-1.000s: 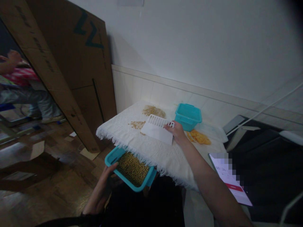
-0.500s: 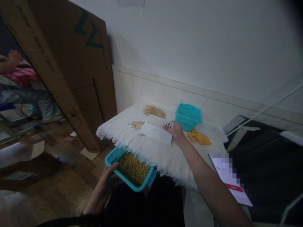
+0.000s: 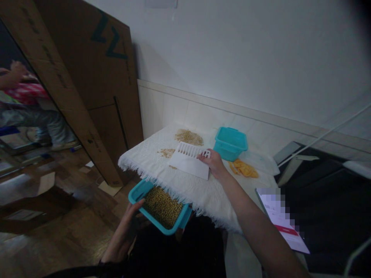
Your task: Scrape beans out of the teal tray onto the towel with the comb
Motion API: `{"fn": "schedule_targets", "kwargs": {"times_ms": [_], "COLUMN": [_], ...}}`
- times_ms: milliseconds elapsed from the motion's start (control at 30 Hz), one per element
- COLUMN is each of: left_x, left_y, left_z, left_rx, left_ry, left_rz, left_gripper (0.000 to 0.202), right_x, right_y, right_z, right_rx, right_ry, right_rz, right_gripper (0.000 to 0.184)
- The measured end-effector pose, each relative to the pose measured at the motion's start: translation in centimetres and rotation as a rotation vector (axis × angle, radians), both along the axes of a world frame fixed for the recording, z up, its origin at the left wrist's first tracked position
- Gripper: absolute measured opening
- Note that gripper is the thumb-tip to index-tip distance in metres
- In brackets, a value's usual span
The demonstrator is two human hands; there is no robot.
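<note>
My left hand grips the left rim of a blue plastic bin, its thumb over the edge. Yellowish soybeans fill much of this bin, which sits just under the fringed front edge of a white cloth. In my right hand is a flat white plastic scraper with a row of slots along its top. It lies low over the cloth, beside a small scatter of beans. Farther back, a larger patch of beans and crumbs is spread on the cloth.
A second blue bin stands at the back right, with a crumpled yellow cloth in front. A tablet-like screen lies at the right. A tall cardboard box rises at the left; beyond it sits another person.
My right hand has shifted the scraper slightly left and toward me across the cloth. My left hand and the bin of soybeans stay in place.
</note>
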State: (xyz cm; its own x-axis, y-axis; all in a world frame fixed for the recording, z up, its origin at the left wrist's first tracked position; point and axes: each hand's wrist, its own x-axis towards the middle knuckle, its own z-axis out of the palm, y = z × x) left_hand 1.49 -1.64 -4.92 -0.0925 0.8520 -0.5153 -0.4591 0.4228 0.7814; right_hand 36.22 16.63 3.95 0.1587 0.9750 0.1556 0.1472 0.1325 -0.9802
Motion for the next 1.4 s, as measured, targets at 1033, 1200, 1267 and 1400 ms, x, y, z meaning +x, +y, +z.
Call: {"fn": "schedule_targets", "kwargs": {"times_ms": [1033, 1200, 1267, 1400], "left_x": [-1.1, -1.1, -1.0, -0.8], "left_y": [-0.1, 0.1, 0.1, -0.1], "left_z": [0.3, 0.1, 0.3, 0.8], "left_rx": [0.028, 0.012, 0.016, 0.02], "left_ry": [-0.034, -0.014, -0.018, 0.004], "left_rz": [0.038, 0.046, 0.044, 0.04], "left_gripper": [0.078, 0.084, 0.083, 0.075], "right_x": [-2.8, -0.4, 0.6, 1.2], "right_y": [-2.7, -0.5, 0.1, 0.5], "right_z": [1.7, 1.5, 1.3, 0.8], "right_rx": [-0.146, 0.094, 0.136, 0.169], "right_ry": [0.21, 0.081, 0.002, -0.11], "right_rz": [0.335, -0.175, -0.263, -0.276], "right_gripper": [0.068, 0.067, 0.065, 0.058]}}
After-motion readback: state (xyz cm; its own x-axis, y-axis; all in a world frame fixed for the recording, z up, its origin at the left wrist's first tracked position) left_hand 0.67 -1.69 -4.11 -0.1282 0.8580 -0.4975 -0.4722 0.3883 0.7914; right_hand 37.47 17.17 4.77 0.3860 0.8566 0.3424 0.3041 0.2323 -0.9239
